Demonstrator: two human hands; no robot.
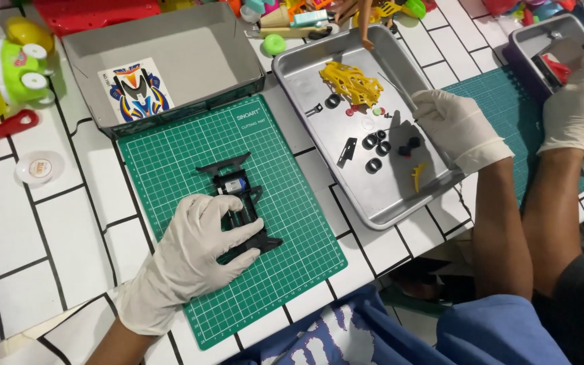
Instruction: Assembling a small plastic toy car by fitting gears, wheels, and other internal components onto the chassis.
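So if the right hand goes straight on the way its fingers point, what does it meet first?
Probably the thin metal rod in the metal tray, just beyond the right hand; then the yellow frame. Height is unclear.

We see thin, smooth white rubber gloves on the left hand (194, 253) and the right hand (457, 128). The car frame (238, 203) at lower centre looks like matt black plastic. Under it the green mat (292, 250) is matt, the tray (373, 203) dull brushed metal, the tabletop (55, 230) glossy white tile.
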